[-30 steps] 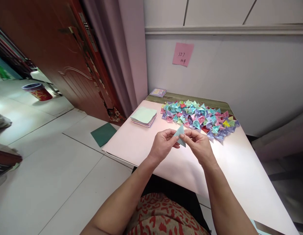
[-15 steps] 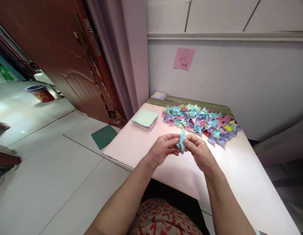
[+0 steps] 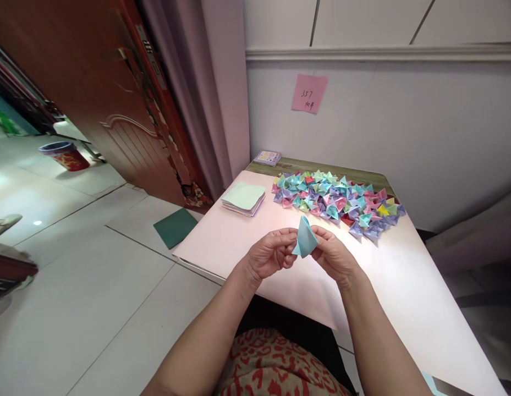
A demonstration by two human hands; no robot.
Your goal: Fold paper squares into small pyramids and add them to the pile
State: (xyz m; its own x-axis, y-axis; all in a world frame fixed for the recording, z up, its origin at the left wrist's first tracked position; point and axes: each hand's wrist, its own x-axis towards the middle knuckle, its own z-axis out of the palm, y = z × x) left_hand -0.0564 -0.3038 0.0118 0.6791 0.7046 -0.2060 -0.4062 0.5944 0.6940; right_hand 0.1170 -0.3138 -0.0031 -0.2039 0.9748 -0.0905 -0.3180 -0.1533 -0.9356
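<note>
A light blue folded paper piece is held above the pink table cover, pinched from both sides. My left hand grips its left edge and my right hand grips its right edge. Beyond my hands lies a wide heap of folded paper pieces in blue, pink, purple and green. A stack of square paper sheets with a pale green top sheet rests to the left of the heap.
A small printed pack sits at the table's far left corner by the wall. A pink note hangs on the wall. A dark green sheet lies on the tiled floor beside a brown door.
The blue paper went from a flat triangle to a narrow folded strip, and now stands opened into a puffed pointed shape. Both hands drew slightly closer to me.
</note>
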